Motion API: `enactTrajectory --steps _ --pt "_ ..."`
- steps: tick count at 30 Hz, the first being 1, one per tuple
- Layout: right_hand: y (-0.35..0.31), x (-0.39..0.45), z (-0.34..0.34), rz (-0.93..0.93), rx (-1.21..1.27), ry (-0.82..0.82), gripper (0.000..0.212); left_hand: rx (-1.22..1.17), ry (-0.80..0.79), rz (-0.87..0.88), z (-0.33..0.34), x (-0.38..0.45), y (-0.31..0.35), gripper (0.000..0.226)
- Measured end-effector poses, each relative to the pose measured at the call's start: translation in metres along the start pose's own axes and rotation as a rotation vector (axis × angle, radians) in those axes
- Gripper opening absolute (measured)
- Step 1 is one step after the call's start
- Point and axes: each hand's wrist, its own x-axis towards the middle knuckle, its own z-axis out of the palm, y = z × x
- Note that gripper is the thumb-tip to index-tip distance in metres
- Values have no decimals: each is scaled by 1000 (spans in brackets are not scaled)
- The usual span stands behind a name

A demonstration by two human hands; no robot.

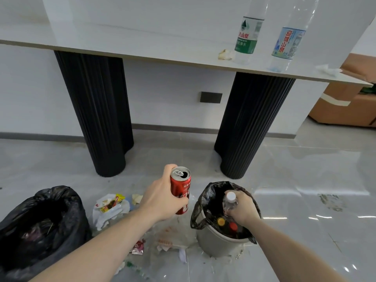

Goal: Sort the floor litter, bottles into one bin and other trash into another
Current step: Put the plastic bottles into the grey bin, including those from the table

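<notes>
My left hand point(161, 197) grips an opened red drink can point(181, 185), held upright above the floor litter between the two bins. My right hand point(243, 208) holds a clear plastic bottle with a white cap point(231, 198) over the mouth of the grey bin point(215, 243), which has a black liner. Bottles with a yellow cap and a red cap lie inside that bin. A large bin with a black bag point(40, 226) stands at the left, with dark trash inside. Wrappers and tissue point(110, 206) are scattered on the floor between the bins.
A white table point(142, 47) on two black fluted legs point(95, 119) stands ahead. On it are two large water bottles point(247, 35), point(289, 43) and crumpled tissues point(225, 54). An orange sofa point(345, 104) sits at the far right. The floor is glossy grey tile.
</notes>
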Motion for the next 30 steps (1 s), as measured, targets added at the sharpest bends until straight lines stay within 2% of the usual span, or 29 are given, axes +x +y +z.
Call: enactTrajectory --steps 2,5,7,10,13,15,18,26,30 --pt "1 1 1 -18 -9 4 18 17 7 42 1 0 3 61" --pt "6 3 2 -16 -37 -22 12 14 25 60 3 1 3 51" --pt "6 2 0 -10 -65 -52 25 -3 49 52 5 2 1 48" --pt "6 1 0 -45 -112 -132 44 -13 63 38 6 2 0 48" --pt "9 1 5 -130 -196 -221 49 -5 57 50 9 2 4 53" --pt "10 1 6 -123 -244 -267 50 -6 49 66 11 2 8 56" --pt "14 0 8 -57 -329 -355 45 -11 27 101 17 2 11 55" --pt "31 1 0 146 -276 -356 57 72 23 180 42 3 9 52" --pt "40 -2 -4 199 -292 -360 54 93 -13 192 56 7 13 53"
